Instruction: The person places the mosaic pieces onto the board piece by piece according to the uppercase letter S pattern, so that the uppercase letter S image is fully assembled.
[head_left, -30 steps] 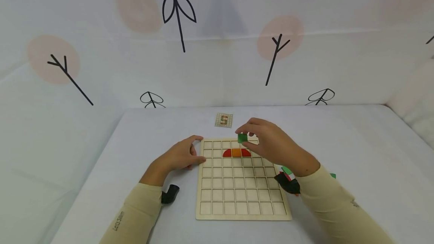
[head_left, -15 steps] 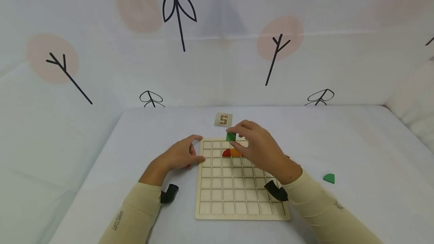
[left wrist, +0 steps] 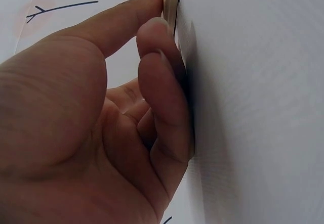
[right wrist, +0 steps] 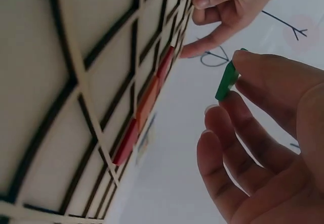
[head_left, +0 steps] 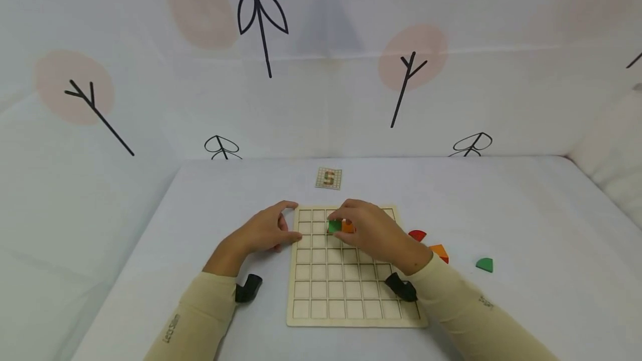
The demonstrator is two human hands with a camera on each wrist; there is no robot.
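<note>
My right hand pinches a green square tile between thumb and fingers; it is plain in the right wrist view as a green tile held off the board. Below is a pale wooden grid board. A red rounded tile, an orange tile and another red rounded tile form a row on it. In the head view the right hand hides part of that row. My left hand touches the board's left edge with spread thumb and forefinger; its other fingers are bent and rest on the table.
A small pattern card lies behind the board. To the board's right are a red tile, an orange tile partly covered by the sleeve, and a green rounded tile. A black wrist device sits by the left sleeve.
My right hand has moved left and lower with the green tile, from above the row's right part to its left end. Loose tiles on the right have come into view. The left hand stays put.
</note>
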